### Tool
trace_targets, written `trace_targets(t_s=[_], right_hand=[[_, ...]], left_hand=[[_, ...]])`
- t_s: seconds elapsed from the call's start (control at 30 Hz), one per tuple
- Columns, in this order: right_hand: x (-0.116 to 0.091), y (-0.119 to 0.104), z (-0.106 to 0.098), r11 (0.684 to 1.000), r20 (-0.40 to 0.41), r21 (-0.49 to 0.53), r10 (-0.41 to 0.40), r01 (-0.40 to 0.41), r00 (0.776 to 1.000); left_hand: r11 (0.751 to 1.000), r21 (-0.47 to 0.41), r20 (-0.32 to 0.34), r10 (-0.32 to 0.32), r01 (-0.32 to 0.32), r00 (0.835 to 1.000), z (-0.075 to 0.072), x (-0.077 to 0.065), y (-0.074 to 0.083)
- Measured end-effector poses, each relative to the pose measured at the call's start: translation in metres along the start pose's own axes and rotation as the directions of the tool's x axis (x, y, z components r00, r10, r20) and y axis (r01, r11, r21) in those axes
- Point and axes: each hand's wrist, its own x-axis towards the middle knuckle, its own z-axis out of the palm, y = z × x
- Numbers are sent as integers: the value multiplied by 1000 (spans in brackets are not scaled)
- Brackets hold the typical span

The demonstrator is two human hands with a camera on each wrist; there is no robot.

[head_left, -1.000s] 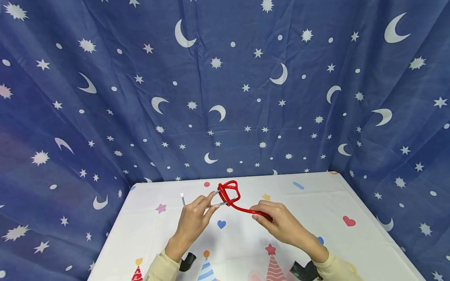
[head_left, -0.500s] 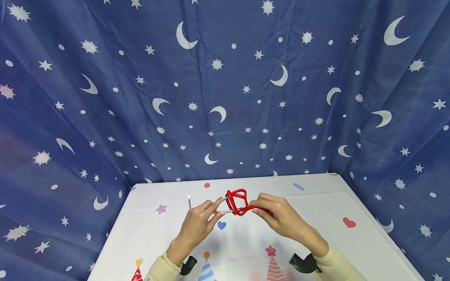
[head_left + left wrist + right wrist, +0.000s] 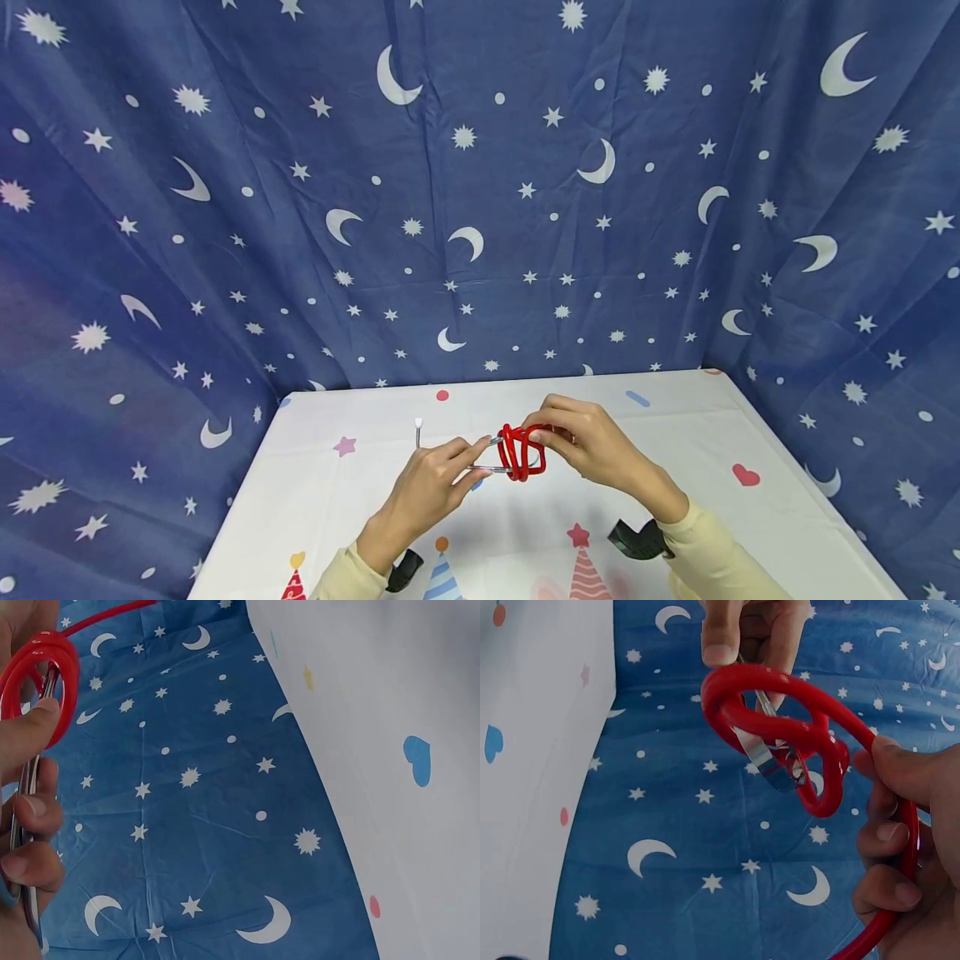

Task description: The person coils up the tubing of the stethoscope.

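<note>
Red tube (image 3: 780,724) coils have shifted toward 4 o'clock since a second ago, along with the left hand (image 3: 435,483); the right hand (image 3: 588,437) has gone toward 12 o'clock and now sits at the coils, where a straight run of tube lay between before.

Left fingers and thumb pinch closely on the slim metal rods (image 3: 498,469); right fingers are curled tightly round the tube's running part. Held above the white table (image 3: 675,433), the piece lies between the hands, its long axis running roughly from 9 to 3 o'clock in the head view, coils at the 3 o'clock end. One rod's bent end, with a white tip (image 3: 418,423), stands toward 12 o'clock beyond the left knuckles.

Glossy and smooth, the tube is wound in several loose loops around the silver rods, and the right wrist view shows a flat shiny band (image 3: 763,757) passing inside them. From the right hand, the tube trails toward 5 o'clock in that view.
</note>
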Motion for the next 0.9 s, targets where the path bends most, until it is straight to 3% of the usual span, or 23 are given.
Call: trace_targets(t_s=[0.27,0.47,0.6,0.7,0.9], right_hand=[[3,3,1,999,46,35,18,-19,999],[2,7,2,987,87,137,70,-82,994],[0,14,4,954,134,265,110,-142,985],[-2,18,6,911,175,361,146,-202,974],[-3,26,10,853,217,456,172,-256,961]], left_hand=[[997,-23,1,69,-69,998,0,2,1],[995,-46,23,93,-91,995,-2,2,3],[990,-62,17,131,-130,991,-2,2,6],[987,-82,2,142,-141,990,-2,2,9],[983,-122,-66,129,-137,989,0,3,12]])
